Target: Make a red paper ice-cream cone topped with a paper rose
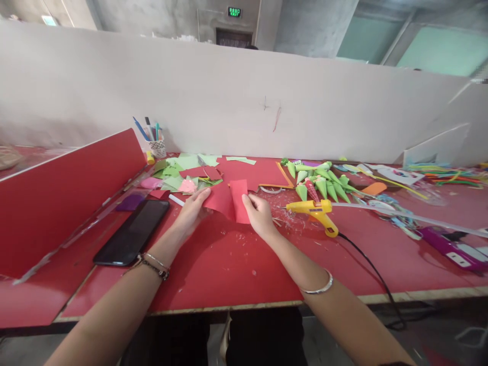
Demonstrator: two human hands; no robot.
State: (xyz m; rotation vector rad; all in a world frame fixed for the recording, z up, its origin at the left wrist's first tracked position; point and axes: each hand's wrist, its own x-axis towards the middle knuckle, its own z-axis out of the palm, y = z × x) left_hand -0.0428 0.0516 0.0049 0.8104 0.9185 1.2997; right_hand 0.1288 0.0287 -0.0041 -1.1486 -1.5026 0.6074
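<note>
- Head view: my left fingers (205, 194) pinch one side of a creased red paper sheet (238, 201).
- My right fingers (247, 202) grip its other side, above the red-topped table (229, 274).
- A yellow plastic glue gun (310, 207) lies to my right, a flat black phone (131, 234) to my left.

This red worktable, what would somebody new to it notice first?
Probably the sheet of folded red paper held between the left hand and the right hand, near the middle of the view. Next, the bright yellow glue gun lying just beyond the right hand's side, with its black cord trailing off the front edge. Behind it, the heap of pale green paper cones stands out against the red.
</note>
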